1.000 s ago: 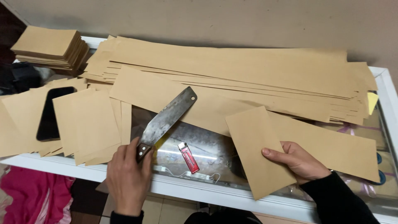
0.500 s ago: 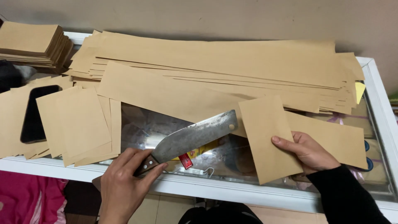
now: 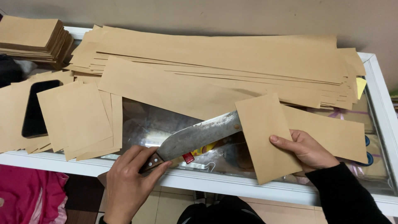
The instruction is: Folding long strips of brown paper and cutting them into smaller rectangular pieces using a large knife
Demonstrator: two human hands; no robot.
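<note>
A: How did the left hand (image 3: pixel 128 182) hold at that moment?

B: It was wrapped around the brown wooden handle of a big knife (image 3: pixel 195 137), fingers curled over the top, near the front edge of the counter. The worn grey blade ran up and to the right, lying low over the glass.

A: Where did the blade end?

B: Its tip went under the left edge of a folded brown paper piece (image 3: pixel 267 137), so the very point was hidden. Whether it sat inside the fold or just beneath it could not be told.

A: And the right hand (image 3: pixel 304 149)?

B: It pinched that same paper piece at its right edge, thumb on top, fingers below, a black sleeve behind it. The piece lay tilted, its lower corner reaching over the white frame of the glass counter (image 3: pixel 232 186).

A: What lay around them?

B: A long brown strip (image 3: pixel 331 132) ran out to the right from under the piece. Behind it was a broad pile of long paper strips (image 3: pixel 224 58) along the wall. Left of the knife lay a loose spread of cut brown sheets (image 3: pixel 78 116), and a black phone (image 3: pixel 37 108) sat among them. A neat stack of finished pieces (image 3: pixel 33 35) stood at the far left corner. A small red object (image 3: pixel 188 157) showed below the blade.
</note>
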